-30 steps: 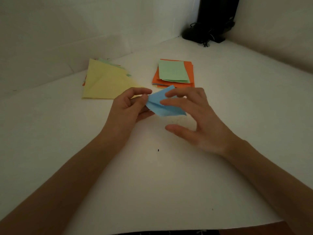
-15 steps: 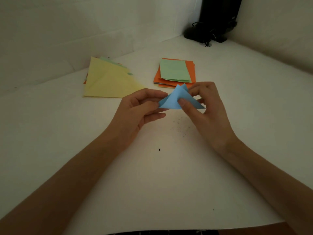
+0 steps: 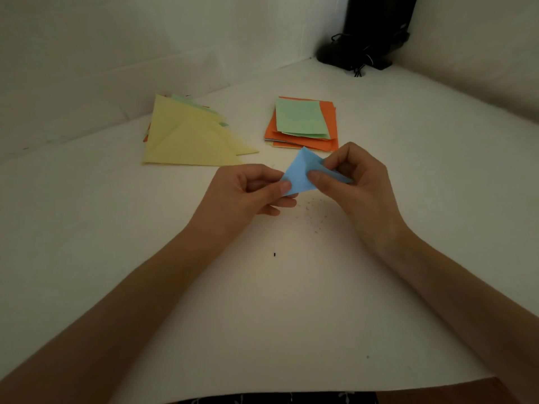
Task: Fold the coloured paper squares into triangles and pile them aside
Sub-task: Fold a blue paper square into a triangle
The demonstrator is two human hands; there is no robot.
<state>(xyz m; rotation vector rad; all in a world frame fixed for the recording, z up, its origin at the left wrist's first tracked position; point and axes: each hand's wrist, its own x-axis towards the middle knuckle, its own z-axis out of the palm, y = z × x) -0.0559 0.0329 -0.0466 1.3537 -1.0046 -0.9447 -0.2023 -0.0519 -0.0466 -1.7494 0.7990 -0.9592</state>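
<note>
A small blue paper [image 3: 302, 172], partly folded, hangs above the white table between both hands. My left hand [image 3: 248, 193] pinches its lower left corner between thumb and forefinger. My right hand [image 3: 353, 182] pinches its right side, covering part of the fold. A pile of folded triangles [image 3: 189, 135], yellow on top, lies at the back left. A stack of unfolded squares [image 3: 303, 123], green on orange, lies behind the blue paper.
A black stand with cables [image 3: 367, 39] fills the far corner. White walls close in the table [image 3: 291, 301] at the back and both sides. Small dark specks [image 3: 315, 217] dot the surface below my hands.
The blue paper went from a loose sheet to a held fold. My right hand closed from spread fingers into a pinch, and the paper tilted so its point leans back.
</note>
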